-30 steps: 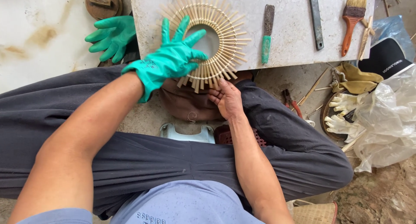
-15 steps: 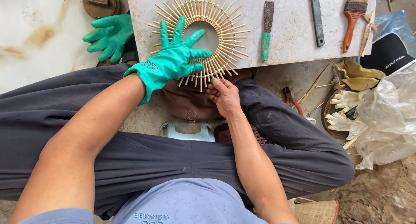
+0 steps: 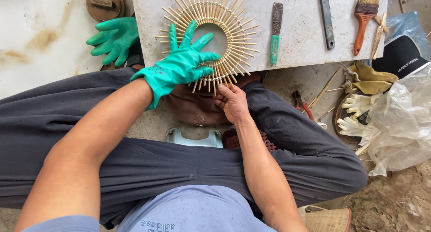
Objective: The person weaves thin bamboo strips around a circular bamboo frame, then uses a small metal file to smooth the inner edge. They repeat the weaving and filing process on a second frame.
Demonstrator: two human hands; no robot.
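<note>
Left hand in a green rubber glove, arm reaching forward across the lap, wrist bent slightly right. Palm lies flat on the bamboo sunburst ring, all 5 fingers spread; grip is slack, pressing down and not closed round anything. Right hand bare, forearm running up from lower right, knuckles up, fingers curled. Its fingertips pinch the stick ends at the ring's lower rim, so grip is closed on the ring's edge.

The ring lies flat at the near edge of the pale stone table, lower rim overhanging the edge toward the person. Round woven band, empty centre hole, thin sticks radiating all round.

On the table right of the ring: green-handled file, a metal tool, an orange-handled paintbrush. A spare green glove lies just left of the table, a brown round wooden thing above it. On the floor at right: red-handled pliers, yellowish and white gloves, crumpled clear plastic sheet. Person sits with knees wide, dark trousers.
</note>
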